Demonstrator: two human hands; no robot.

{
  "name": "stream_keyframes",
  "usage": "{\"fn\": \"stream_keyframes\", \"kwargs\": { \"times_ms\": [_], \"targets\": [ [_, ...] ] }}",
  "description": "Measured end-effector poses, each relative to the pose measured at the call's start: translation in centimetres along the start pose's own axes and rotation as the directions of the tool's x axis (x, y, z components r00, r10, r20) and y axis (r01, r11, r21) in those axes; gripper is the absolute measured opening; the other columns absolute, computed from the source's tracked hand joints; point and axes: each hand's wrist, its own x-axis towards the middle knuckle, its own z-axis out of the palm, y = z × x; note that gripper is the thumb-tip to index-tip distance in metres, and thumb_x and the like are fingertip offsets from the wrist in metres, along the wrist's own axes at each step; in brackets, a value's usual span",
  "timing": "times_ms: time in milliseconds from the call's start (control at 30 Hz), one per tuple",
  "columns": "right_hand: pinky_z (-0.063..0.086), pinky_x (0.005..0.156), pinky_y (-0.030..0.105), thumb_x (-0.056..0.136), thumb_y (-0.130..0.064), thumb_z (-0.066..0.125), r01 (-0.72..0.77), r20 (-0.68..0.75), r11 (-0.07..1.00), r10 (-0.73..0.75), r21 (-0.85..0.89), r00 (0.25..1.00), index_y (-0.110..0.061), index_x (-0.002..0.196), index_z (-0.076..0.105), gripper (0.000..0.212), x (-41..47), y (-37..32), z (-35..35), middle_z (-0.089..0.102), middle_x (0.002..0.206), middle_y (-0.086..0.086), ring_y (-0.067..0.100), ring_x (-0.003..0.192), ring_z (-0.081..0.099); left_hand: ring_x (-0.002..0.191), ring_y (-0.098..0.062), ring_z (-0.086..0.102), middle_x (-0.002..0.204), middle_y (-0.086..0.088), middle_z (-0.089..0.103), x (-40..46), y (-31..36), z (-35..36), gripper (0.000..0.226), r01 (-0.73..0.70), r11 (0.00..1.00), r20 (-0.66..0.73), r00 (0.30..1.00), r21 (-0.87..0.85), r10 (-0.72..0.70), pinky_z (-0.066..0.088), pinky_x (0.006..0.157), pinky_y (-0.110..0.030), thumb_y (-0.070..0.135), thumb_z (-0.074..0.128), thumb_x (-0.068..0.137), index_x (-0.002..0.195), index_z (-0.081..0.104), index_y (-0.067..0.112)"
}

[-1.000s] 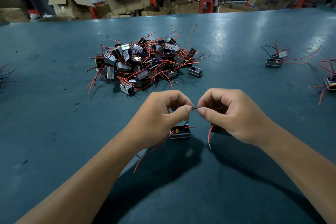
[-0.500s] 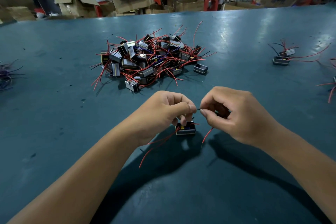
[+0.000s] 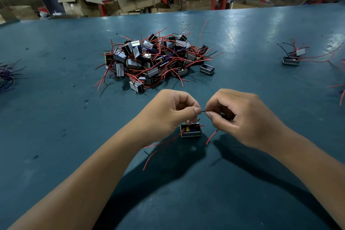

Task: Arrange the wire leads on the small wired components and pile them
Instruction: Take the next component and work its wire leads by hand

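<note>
A small black boxed component (image 3: pixel 190 131) with red and black leads rests on the dark green table (image 3: pixel 56 117), just below my fingertips. My left hand (image 3: pixel 168 112) and my right hand (image 3: pixel 237 115) each pinch one end of a short black wire lead (image 3: pixel 203 111) stretched between them above the component. Red leads trail from the component toward me, one under my left wrist and one under my right palm. A tangled pile of similar components (image 3: pixel 155 59) with red wires lies further back at the table's centre.
A single component (image 3: pixel 206 69) sits at the pile's right edge. Two more components (image 3: pixel 292 58) with long red leads lie at the far right. A bundle of dark wires (image 3: pixel 8 76) is at the left edge. Cardboard boxes and people stand beyond the table.
The hands and component stay pinched on the lead; my view has shifted slightly, so the pile sits further right in view. The component hangs closer under my left fingertips.
</note>
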Motion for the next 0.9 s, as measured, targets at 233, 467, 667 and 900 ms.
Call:
{"fn": "stream_keyframes", "kwargs": {
  "times_ms": [233,467,667,900],
  "targets": [
    [0.035,0.058,0.009,0.088,-0.01,0.068,-0.133,-0.019,0.985,0.135,0.113,0.991,-0.018,0.08,0.062,0.014,0.1,0.1,0.4,0.057,0.064,-0.011,0.005,0.061,0.053,0.068,-0.007,0.057,0.069,0.011,0.063,0.0,-0.1,1.3,0.009,-0.116,0.904,-0.169,0.965,0.411,0.201,0.045,0.062,-0.021,0.013,0.067,0.094,0.086,0.068,0.018],
    [0.047,0.053,0.024,0.09,-0.012,0.068,-0.203,-0.016,0.945,0.214,0.257,0.977,-0.022,0.079,0.063,0.016,0.1,0.0,0.2,0.065,0.063,-0.003,0.014,0.053,0.062,0.076,-0.011,0.06,0.078,0.005,0.068,-0.1,0.2,-0.1,0.007,-0.312,0.82,-0.021,0.93,0.481,0.366,0.045,0.068,-0.018,0.01,0.063,0.095,0.094,0.07,0.009],
    [0.049,0.054,0.024,0.09,-0.018,0.068,-0.215,-0.005,0.934,0.225,0.284,0.974,-0.024,0.08,0.063,0.012,0.0,-0.1,0.2,0.066,0.063,-0.003,0.01,0.053,0.065,0.075,-0.01,0.059,0.079,0.001,0.069,-0.1,0.0,0.0,0.006,-0.341,0.807,-0.002,0.921,0.482,0.39,0.048,0.072,-0.028,0.003,0.066,0.092,0.095,0.07,0.005],
    [0.051,0.054,0.028,0.089,-0.021,0.067,-0.226,0.003,0.927,0.236,0.301,0.972,-0.026,0.08,0.064,0.011,-0.1,-0.1,0.2,0.066,0.063,-0.003,0.011,0.054,0.066,0.075,-0.012,0.063,0.08,0.003,0.07,-0.1,-0.1,-0.3,0.006,-0.351,0.815,-0.004,0.918,0.462,0.397,0.05,0.075,-0.032,0.005,0.066,0.093,0.095,0.071,0.008]
  ]
}}
